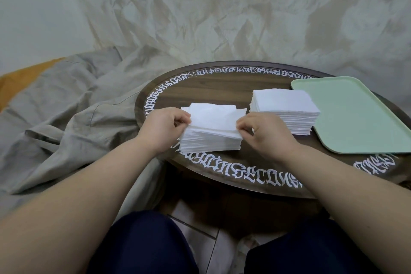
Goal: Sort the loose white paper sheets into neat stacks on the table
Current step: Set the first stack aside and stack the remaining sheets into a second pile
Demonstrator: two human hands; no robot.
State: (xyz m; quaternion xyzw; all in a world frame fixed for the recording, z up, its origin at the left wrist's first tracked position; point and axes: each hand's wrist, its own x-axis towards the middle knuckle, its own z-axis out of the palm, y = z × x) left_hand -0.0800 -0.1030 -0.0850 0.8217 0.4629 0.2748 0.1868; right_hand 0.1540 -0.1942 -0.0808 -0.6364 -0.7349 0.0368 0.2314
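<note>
Left hand (163, 128) and right hand (264, 132) are pinching opposite ends of the top sheets (213, 121) on the near stack (210, 142), which is sitting on the round tabletop (222, 89). Beside the tabletop a grey cloth (73, 104) is lying. Right of the near stack, a tray (355, 118) is touching a second, neater stack (287, 109).

Ahead I see a pale wall (33, 6) and a crumpled beige cloth (200, 11) hung behind the round dark wooden surface (222, 89) with white lettering; tiled floor (200, 224) below, soft dim light.
</note>
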